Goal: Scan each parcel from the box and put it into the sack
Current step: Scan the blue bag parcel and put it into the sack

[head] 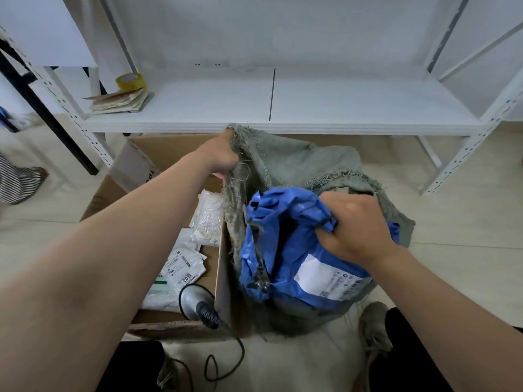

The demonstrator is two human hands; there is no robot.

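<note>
While my left hand (222, 158) grips the sack (291, 162) by its frayed rim, fingers curled into the cloth, my right hand (356, 224) clamps the crumpled top of the blue parcel (283, 250), directly beneath its fingers, half inside the sack's mouth, long axis running down toward me, label up. Box (164, 147), touching the sack's left side: white parcels (208, 219), scanner (195, 301) lying among them. Next move, I judge: push downward.

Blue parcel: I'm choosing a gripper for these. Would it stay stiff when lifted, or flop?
Probably floppy: the blue parcel bunches into deep creases where the right hand grips it. Likely light for its size, since one hand holds it at the sack mouth. Its glossy film may be slippery.
</note>
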